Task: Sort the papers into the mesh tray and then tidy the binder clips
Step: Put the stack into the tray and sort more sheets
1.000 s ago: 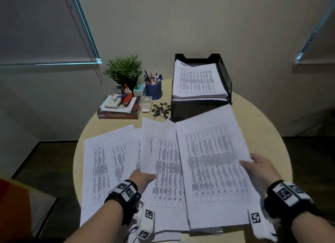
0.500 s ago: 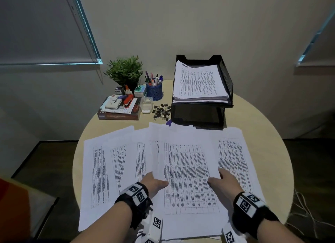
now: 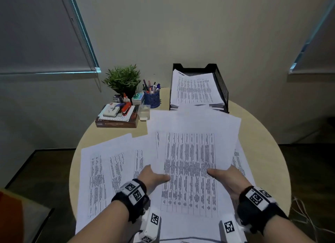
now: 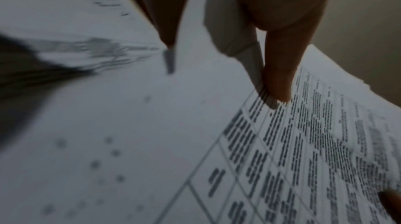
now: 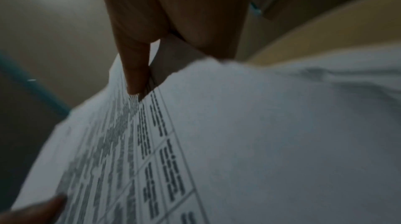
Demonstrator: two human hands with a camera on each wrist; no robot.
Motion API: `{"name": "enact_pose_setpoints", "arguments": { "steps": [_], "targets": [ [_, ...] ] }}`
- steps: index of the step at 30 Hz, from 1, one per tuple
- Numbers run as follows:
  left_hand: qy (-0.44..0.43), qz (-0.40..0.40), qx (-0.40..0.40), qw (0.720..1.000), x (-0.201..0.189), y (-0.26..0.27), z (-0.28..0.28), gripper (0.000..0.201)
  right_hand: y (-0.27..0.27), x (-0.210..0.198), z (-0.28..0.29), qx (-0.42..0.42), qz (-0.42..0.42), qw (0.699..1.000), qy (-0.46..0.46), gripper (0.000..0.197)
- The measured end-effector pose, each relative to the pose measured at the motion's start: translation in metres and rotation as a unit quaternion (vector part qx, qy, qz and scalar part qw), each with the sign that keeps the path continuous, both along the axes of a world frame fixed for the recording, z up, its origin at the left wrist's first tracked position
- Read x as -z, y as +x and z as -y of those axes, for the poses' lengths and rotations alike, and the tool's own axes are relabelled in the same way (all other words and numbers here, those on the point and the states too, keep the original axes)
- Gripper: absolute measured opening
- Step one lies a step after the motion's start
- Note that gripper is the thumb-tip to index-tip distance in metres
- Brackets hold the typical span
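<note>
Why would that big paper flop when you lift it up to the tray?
The paper is probably floppy: it is thin, and its far edge already curves up. Both hands, left hand and right hand, pinch opposite sides, which likely steadies it. It looks light, so it may slide over the sheets underneath.

A round, pale wooden desk [image 3: 257,134] fills the lower middle of the head view, set against a plain beige wall [image 3: 181,25]. Grey roller blinds hang at upper left [image 3: 36,34] and upper right [image 3: 319,48], with thin bluish light along their edges. Dark floor [image 3: 45,166] shows at both lower sides. The room is dim.
</note>
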State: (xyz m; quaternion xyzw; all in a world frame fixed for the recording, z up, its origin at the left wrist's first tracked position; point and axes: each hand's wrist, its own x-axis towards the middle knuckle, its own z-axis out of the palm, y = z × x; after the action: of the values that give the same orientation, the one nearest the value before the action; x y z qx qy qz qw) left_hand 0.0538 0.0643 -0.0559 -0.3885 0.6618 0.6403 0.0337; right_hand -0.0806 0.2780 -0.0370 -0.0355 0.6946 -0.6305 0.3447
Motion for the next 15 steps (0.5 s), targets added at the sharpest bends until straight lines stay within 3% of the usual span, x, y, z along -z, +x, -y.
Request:
{"name": "enact_pose_setpoints", "arguments": {
  "steps": [4, 8, 11, 13, 15],
  "targets": [
    [0.034, -0.147, -0.036, 0.988, -0.057, -0.018, 0.008, 0.028, -0.014, -0.041, 0.014, 0.018, -0.064, 0.994, -0.084, 0.024],
    [-0.053, -0.22, -0.021, 0.974, -0.101, -0.037, 0.025, 0.04, -0.029, -0.084, 0.023, 0.034, -0.159, 0.98, -0.11, 0.016],
    [-0.078, -0.221, -0.018, 0.972, -0.112, -0.043, 0.032, 0.061, -0.037, -0.089, 0.024, 0.022, -0.18, 0.98, -0.077, 0.052],
    [-0.078, -0.236, -0.039, 0.968, -0.114, -0.045, 0.029, 0.065, -0.034, -0.087, 0.025, 0.019, -0.168, 0.979, -0.11, 0.082],
    [-0.071, -0.242, -0.044, 0.967, -0.111, -0.048, 0.025, 0.064, -0.029, -0.085, 0.027, 0.024, -0.153, 0.977, -0.15, 0.094]
  ]
}}
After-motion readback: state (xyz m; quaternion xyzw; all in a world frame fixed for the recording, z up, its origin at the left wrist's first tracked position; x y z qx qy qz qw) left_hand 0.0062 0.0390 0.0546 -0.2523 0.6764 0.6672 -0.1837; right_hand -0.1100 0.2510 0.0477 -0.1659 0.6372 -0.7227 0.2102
